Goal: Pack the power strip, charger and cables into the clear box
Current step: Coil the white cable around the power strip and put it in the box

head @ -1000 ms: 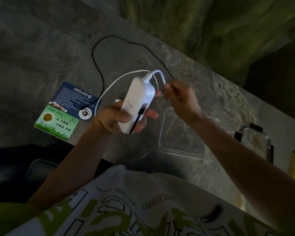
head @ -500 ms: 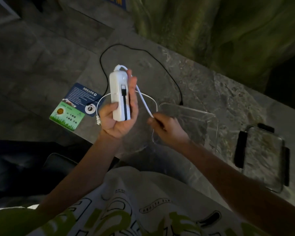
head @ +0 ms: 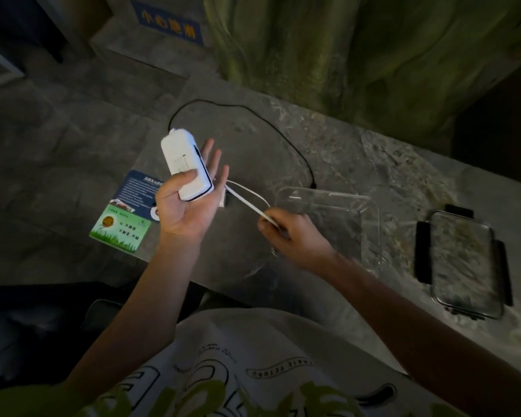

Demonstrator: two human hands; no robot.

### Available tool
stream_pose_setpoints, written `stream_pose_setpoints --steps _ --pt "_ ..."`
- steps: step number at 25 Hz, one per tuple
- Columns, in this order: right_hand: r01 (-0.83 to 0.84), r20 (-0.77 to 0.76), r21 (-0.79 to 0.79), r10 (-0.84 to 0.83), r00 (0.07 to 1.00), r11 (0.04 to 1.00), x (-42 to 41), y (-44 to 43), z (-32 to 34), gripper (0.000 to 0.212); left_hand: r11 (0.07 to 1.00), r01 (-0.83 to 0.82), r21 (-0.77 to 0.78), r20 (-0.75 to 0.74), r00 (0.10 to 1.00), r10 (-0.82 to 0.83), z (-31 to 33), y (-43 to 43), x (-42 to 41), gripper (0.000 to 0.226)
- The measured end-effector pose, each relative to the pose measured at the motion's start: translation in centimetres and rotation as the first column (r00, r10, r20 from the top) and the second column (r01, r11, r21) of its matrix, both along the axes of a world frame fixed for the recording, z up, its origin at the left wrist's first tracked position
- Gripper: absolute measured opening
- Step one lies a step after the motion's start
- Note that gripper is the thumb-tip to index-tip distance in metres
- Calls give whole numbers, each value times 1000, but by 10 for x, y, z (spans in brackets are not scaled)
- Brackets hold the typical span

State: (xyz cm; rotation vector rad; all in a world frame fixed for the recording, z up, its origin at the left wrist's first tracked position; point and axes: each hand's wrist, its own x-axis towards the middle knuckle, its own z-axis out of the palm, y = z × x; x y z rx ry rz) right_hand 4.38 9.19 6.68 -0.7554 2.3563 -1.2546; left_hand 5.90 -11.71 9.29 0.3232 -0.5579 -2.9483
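Head view: above a stone table (head: 358,164), the left hand (head: 187,206) lies palm up, fingers spread, thumb pressing a white power strip (head: 185,167). The right hand (head: 292,236) pinches its white cord (head: 247,203) over the clear box (head: 370,224).

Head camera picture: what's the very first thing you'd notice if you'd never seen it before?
The bright white power strip stands out most, held up in the left hand above the dim stone table. Its white cord runs down to the right hand, which pinches it over the empty clear box. A thin black cable loops across the table behind them.
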Motion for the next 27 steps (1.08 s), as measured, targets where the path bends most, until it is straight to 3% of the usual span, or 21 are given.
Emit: stream_pose_setpoints --steps 5,8,11,15,19,24,27 --pt "212 62 6 -212 975 977 -16 -14 -5 20 986 -60 -156 170 982 87 2 -50 -15 114" --pt "216 45 53 -219 975 975 -27 -18 6 16 964 -51 -262 170 981 98 0 -83 -24 91" --pt "168 -3 109 -169 986 980 -34 -25 23 14 869 30 -494 224 970 94 -3 -93 -27 78" --pt "116 -160 155 -91 983 981 -61 -36 46 7 602 300 -740 419 906 63 -15 -102 -24 79" --pt "79 -285 98 -48 957 992 -75 -46 74 2 194 441 -876 455 890 33 -12 -115 -24 79" --pt "31 -384 -29 -40 922 999 -84 -69 111 5 -180 547 -817 573 806 -151 -6 -123 -25 84" --pt "27 -428 -70 -54 902 997 -92 -84 121 8 -264 619 -740 673 681 -289 8 -122 -26 83"
